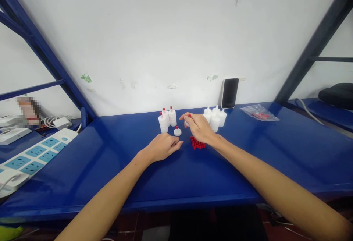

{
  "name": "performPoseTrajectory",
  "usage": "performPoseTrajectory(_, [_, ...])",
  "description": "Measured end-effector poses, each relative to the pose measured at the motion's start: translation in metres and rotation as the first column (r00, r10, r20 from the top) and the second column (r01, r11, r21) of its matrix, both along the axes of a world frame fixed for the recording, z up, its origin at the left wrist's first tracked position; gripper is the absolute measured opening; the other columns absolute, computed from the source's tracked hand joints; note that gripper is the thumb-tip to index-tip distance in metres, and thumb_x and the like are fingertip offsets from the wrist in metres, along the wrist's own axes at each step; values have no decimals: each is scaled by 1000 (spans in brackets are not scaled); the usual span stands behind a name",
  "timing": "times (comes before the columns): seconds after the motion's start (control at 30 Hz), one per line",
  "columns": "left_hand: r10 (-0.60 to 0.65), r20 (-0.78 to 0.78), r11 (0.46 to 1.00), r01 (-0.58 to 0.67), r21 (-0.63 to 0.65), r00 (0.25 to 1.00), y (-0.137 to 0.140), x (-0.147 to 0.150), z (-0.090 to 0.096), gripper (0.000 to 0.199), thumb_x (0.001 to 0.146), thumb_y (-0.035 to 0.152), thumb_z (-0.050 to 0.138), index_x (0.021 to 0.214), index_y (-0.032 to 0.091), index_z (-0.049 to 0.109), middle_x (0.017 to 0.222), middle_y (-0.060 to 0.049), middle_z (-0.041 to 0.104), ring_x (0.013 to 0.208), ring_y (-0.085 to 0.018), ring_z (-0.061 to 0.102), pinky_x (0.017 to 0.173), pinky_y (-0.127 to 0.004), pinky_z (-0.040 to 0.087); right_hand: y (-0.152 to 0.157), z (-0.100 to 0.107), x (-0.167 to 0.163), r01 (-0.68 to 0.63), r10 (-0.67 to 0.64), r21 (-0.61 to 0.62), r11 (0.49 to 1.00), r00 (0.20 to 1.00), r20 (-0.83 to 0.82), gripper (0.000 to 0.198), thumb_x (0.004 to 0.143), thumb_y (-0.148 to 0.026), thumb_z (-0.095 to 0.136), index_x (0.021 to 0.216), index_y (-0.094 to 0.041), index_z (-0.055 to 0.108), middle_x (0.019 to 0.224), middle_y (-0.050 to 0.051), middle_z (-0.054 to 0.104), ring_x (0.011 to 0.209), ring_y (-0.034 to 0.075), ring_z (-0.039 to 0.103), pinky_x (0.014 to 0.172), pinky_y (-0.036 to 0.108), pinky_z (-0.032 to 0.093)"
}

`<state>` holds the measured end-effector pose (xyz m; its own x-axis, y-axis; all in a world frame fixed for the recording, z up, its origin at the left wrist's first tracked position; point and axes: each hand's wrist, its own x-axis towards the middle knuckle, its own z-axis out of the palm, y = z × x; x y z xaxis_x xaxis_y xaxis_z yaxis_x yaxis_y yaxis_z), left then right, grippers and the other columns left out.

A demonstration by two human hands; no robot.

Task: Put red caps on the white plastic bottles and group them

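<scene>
My right hand [199, 127] is closed around a small white squeeze bottle, and its red tip cap [189, 115] shows above the fingers. Most of that bottle is hidden. Just below this hand lies a pile of small red caps [198, 143]. My left hand [164, 147] rests low over the table with fingers curled; whether anything is inside them is hidden. Beyond its fingertips is a short, round white piece with a red tip [177, 131]. Three white bottles with red caps [163, 124] stand behind my left hand. Several uncapped white bottles [215, 120] stand behind my right hand.
A dark-screened device [230, 93] leans against the wall. To its right lies a clear plastic bag [260, 113] with red pieces inside. A power strip [35, 156] lies along the left side of the blue table [110, 182]. Blue metal posts [52, 53] rise at both sides.
</scene>
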<state>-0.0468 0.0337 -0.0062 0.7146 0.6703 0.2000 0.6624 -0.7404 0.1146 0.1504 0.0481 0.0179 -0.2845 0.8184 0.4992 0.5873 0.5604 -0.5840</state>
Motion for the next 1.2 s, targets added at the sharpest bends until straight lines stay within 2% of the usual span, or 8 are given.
performPoseTrajectory(0.1, [-18, -52, 1000, 19, 25, 998, 1, -2, -1, 44, 101, 38, 36, 65, 17, 51, 54, 1, 49, 47, -11, 41, 52, -28, 22, 4, 0, 1, 61, -60, -7, 998, 990, 127, 47, 102, -39, 21, 103, -21, 65, 67, 0, 63, 67, 17, 61, 62, 26, 33])
performPoseTrajectory(0.27, [-28, -105, 998, 34, 56, 994, -1, -3, 1, 43, 102, 37, 33, 70, 17, 54, 62, -1, 59, 54, -13, 52, 55, -27, 25, 12, 4, -5, 148, -149, 35, 988, 888, 435, 64, 102, -47, 9, 84, -19, 64, 73, 6, 67, 66, 20, 61, 58, 30, 27])
performPoseTrajectory(0.37, [-28, -116, 998, 35, 56, 993, -1, -4, 2, 43, 102, 37, 33, 72, 17, 56, 65, -2, 61, 56, -13, 55, 55, -27, 27, 17, 5, -11, 138, -109, -7, 990, 810, 576, 65, 102, -48, 6, 84, -19, 63, 86, 8, 70, 74, 22, 63, 62, 30, 31])
performPoseTrajectory(0.47, [-36, -115, 997, 43, 59, 993, 0, -6, 2, 43, 102, 37, 34, 71, 17, 56, 65, -2, 62, 56, -13, 55, 55, -27, 27, 20, 4, -15, 97, -49, -40, 994, 763, 644, 57, 102, -48, 10, 99, -20, 60, 95, 7, 71, 80, 24, 65, 64, 31, 34])
performPoseTrajectory(0.57, [-40, -98, 997, 47, 66, 994, 0, -6, 2, 44, 101, 38, 36, 68, 16, 55, 62, -2, 59, 54, -13, 53, 54, -27, 26, 21, 2, -15, 58, -19, -37, 998, 742, 670, 52, 102, -49, 13, 106, -21, 56, 97, 7, 71, 82, 23, 66, 64, 31, 36])
performPoseTrajectory(0.67, [-38, -77, 997, 44, 69, 996, 0, -6, 1, 44, 101, 38, 38, 66, 16, 54, 60, -1, 57, 51, -12, 51, 53, -27, 25, 21, 0, -13, 15, 5, -25, 1000, 745, 668, 52, 103, -49, 14, 99, -21, 58, 99, 7, 70, 83, 22, 66, 65, 30, 37])
performPoseTrajectory(1.03, [28, -62, 993, -21, 113, 998, 2, -7, 2, 40, 99, 37, 42, 67, 17, 54, 58, 0, 54, 50, -12, 47, 52, -26, 23, 20, 3, -12, 40, -50, 30, 999, 839, 542, 58, 97, -63, 27, 92, -20, 65, 90, 7, 71, 77, 20, 65, 61, 28, 34])
performPoseTrajectory(1.2, [8, -40, 990, -2, 142, 999, 3, -7, 3, 35, 98, 33, 43, 69, 17, 53, 66, 0, 57, 56, -12, 50, 55, -25, 28, 18, 5, -10, 55, -73, 51, 997, 874, 481, 45, 93, -60, 42, 89, -23, 67, 81, 3, 70, 71, 18, 62, 58, 26, 30])
